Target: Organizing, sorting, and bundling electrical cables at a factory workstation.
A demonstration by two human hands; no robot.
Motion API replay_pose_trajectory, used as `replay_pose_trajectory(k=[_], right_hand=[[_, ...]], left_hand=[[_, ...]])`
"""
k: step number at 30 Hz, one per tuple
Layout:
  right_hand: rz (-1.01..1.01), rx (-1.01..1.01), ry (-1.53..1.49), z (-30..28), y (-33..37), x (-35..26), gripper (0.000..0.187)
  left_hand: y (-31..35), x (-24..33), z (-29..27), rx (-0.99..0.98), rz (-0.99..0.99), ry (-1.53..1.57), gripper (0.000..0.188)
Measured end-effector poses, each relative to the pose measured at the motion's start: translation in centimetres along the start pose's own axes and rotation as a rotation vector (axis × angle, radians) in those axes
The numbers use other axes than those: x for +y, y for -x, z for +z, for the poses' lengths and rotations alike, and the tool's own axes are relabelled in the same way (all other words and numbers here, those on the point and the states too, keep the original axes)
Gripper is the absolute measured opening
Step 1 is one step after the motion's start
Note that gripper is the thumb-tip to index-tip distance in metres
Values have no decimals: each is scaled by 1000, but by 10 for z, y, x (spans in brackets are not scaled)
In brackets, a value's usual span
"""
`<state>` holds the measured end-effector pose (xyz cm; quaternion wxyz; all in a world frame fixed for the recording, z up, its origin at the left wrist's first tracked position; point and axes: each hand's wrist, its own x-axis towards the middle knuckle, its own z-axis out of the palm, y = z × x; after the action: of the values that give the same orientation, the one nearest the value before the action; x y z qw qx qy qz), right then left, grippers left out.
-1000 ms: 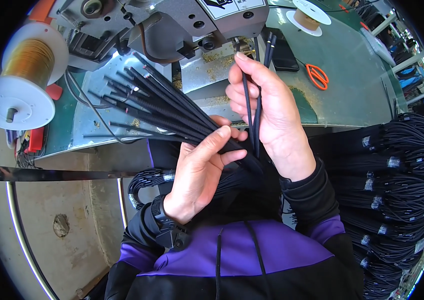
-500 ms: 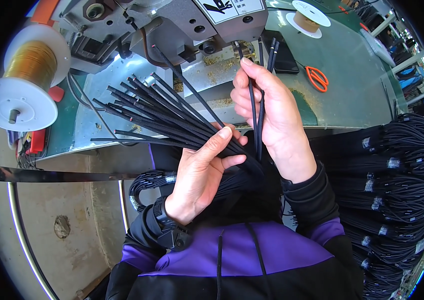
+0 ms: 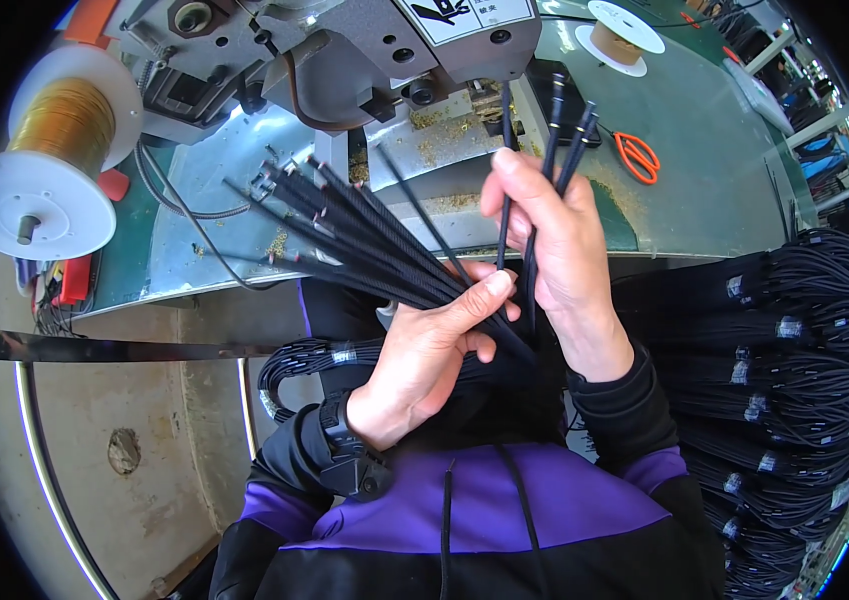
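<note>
L hand [image 3: 430, 345]: gripping blk cord bndl [image 3: 370, 235], nr machine [image 3: 375, 45]. R hand [image 3: 563, 225]: gripping few cords [image 3: 553, 140], closer to machine. Wire spool [image 3: 63, 130]: L of machine.

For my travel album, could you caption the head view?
Left hand grips fanned black cords; right hand holds others near the machine.

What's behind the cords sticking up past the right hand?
A flat black slab on the table, visible around the cords. The strips directly behind them are covered, as is whatever lies behind the right hand.
</note>
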<state>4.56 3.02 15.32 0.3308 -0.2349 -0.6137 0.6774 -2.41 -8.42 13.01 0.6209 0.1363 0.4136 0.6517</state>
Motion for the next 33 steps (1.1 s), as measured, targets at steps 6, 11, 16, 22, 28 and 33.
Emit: replay_pose_trajectory(k=[6,11,16,22,28,33], right_hand=[[249,-23,-426,-1,-13,0,28],[270,83,-455,8,-27,-4,27],[171,-57,-192,1,-8,0,28],[78,9,-115,5,5,2,27],[230,36,-425,6,-15,-4,28],[225,59,-419,5,-24,0,26]], left_hand=[[2,-1,-7,67,103,189,16],[2,5,-3,26,208,230,15],[-1,-1,-6,46,177,131,15],[0,-3,-6,9,157,108,16],[2,5,-6,16,245,295,14],[-1,6,-6,55,235,197,15]])
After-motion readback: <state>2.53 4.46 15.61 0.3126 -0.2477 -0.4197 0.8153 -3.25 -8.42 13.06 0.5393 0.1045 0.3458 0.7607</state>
